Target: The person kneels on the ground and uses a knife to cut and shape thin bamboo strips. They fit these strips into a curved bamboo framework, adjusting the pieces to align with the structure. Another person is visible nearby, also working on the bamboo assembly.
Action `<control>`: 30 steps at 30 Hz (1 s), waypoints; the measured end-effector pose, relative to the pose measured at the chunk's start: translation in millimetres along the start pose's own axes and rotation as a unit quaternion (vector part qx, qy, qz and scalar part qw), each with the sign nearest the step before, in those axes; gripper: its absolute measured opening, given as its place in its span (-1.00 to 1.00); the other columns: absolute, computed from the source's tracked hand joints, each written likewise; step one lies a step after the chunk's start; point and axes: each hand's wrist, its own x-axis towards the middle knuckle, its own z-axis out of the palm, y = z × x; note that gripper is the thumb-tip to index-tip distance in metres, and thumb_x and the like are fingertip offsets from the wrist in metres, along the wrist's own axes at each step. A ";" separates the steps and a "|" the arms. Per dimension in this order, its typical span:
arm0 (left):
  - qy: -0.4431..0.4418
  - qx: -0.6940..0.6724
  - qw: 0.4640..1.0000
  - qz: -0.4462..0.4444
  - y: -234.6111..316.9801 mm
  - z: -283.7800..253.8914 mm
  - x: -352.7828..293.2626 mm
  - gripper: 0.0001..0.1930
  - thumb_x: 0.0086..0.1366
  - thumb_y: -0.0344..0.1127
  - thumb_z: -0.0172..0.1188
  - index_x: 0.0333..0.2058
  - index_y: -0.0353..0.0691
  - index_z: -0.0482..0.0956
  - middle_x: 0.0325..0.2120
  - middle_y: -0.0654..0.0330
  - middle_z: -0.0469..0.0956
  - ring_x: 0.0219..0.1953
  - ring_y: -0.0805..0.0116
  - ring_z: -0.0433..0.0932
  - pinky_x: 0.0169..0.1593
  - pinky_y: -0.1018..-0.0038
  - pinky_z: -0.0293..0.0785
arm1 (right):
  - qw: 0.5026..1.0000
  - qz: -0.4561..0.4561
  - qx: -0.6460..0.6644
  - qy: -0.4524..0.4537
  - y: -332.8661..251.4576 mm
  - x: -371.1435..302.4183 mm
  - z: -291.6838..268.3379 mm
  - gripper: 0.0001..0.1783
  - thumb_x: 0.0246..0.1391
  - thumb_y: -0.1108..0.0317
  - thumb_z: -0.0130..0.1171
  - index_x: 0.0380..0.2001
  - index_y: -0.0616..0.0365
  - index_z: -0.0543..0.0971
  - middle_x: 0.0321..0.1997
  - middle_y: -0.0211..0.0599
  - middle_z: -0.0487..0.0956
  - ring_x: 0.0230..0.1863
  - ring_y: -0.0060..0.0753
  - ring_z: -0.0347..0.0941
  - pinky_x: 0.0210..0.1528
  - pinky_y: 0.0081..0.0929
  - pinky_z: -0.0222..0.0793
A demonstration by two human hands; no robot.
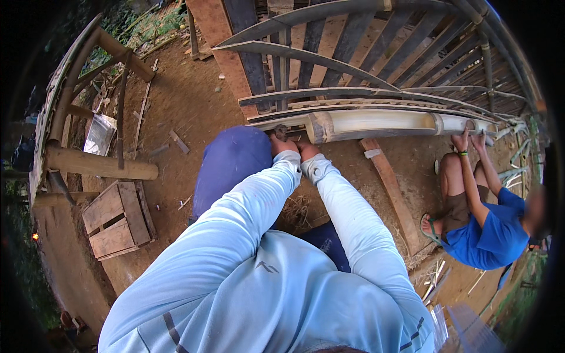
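In front of me lies a long pale bamboo length (382, 122), split open along its side, with dark joints across it. My left hand (282, 145) is curled at its left end, against a small dark brown lump (281, 130) that I cannot make out clearly. Right beside it, my right hand (308, 150) is closed low at the bamboo's near edge, just below a joint. What its fingers grip is hidden. Both hands are close together, beside my blue-clad left knee (232, 165).
At the right, a person in a blue shirt (491, 229) squats with both hands on the bamboo's far right end. Behind it stands a slatted bamboo frame (365, 53). A wooden plank (391, 194) lies on the dirt. Leftward are a wooden box (118, 217) and a bamboo bench (100, 162).
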 end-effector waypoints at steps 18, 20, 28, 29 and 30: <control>0.031 -0.061 0.997 -0.031 -3.8 23.1 -5.4 -0.51 0.06 -0.47 0.13 0.03 -0.23 0.31 -0.03 -0.14 0.41 0.00 -0.11 0.39 0.06 0.17 0.28 | 0.912 -0.144 -0.364 0.119 -90.0 28.4 -116.3 -0.57 0.20 0.05 -0.18 -0.12 0.06 0.55 -0.14 -0.07 0.56 -0.05 0.01 0.44 0.00 -0.17 0.32; 0.039 -0.064 0.996 -0.044 -11.5 25.4 5.3 -0.46 0.02 -0.50 0.13 0.05 -0.23 0.29 0.01 -0.15 0.38 0.04 -0.11 0.36 0.10 0.17 0.25 | 0.901 -0.134 -0.396 0.115 -102.0 42.2 -103.2 -0.58 0.19 0.06 -0.16 -0.05 0.04 0.51 -0.03 -0.06 0.51 0.03 -0.02 0.39 0.07 -0.19 0.28; 0.032 -0.090 0.995 -0.039 -16.4 38.3 3.6 -0.53 0.02 -0.51 0.12 -0.03 -0.19 0.32 -0.12 -0.16 0.45 -0.08 -0.16 0.42 -0.02 0.15 0.32 | 0.952 -0.021 -0.305 0.012 -115.7 70.2 -98.7 -0.51 0.18 0.04 -0.24 0.04 0.03 0.43 0.19 -0.14 0.36 0.20 -0.07 0.25 0.23 -0.27 0.14; 0.035 -0.085 0.995 -0.034 -19.0 40.5 3.8 -0.54 0.02 -0.51 0.12 -0.04 -0.19 0.32 -0.13 -0.16 0.45 -0.09 -0.16 0.42 -0.03 0.15 0.32 | 0.951 -0.017 -0.307 0.009 -114.3 71.6 -98.3 -0.51 0.18 0.04 -0.25 0.04 0.03 0.42 0.19 -0.14 0.36 0.21 -0.08 0.25 0.23 -0.27 0.14; 0.034 -0.080 0.995 -0.038 -21.4 42.9 3.9 -0.55 0.02 -0.51 0.12 -0.06 -0.19 0.33 -0.14 -0.16 0.46 -0.10 -0.16 0.43 -0.04 0.15 0.33 | 0.951 -0.013 -0.310 0.007 -112.9 72.8 -98.3 -0.50 0.18 0.04 -0.26 0.05 0.04 0.42 0.20 -0.14 0.35 0.21 -0.09 0.25 0.23 -0.28 0.15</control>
